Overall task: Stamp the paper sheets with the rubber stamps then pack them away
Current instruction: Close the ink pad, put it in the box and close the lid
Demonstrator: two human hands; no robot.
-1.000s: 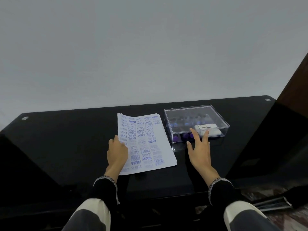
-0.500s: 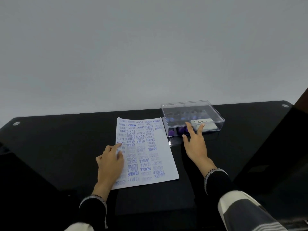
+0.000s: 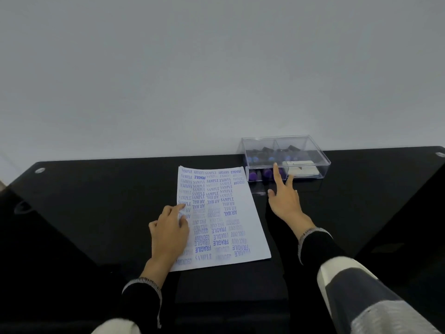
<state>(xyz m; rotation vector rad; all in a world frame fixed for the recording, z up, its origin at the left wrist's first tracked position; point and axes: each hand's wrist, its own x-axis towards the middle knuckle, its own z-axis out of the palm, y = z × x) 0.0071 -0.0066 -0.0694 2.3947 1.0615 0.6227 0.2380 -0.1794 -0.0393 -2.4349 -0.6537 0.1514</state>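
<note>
White paper sheets (image 3: 224, 213) covered in blue stamp marks lie on the black table (image 3: 96, 201). My left hand (image 3: 169, 231) rests flat on their left edge, fingers loosely curled. A clear plastic box (image 3: 285, 159) with its lid closed stands right of the sheets at the back. Purple-handled rubber stamps (image 3: 260, 174) and a white ink pad (image 3: 302, 170) show inside it. My right hand (image 3: 285, 201) lies in front of the box, fingers spread, fingertips touching its front wall. Neither hand holds anything.
A pale wall (image 3: 216, 68) rises directly behind the table. The table's glossy top has round metal caps (image 3: 40, 170) near its back corners. Its right side drops away to a dark lower surface.
The view has tilted and shifted, so table and box sit lower and farther right. My left hand slid down along the sheets' left edge. My right hand stays at the box front.
</note>
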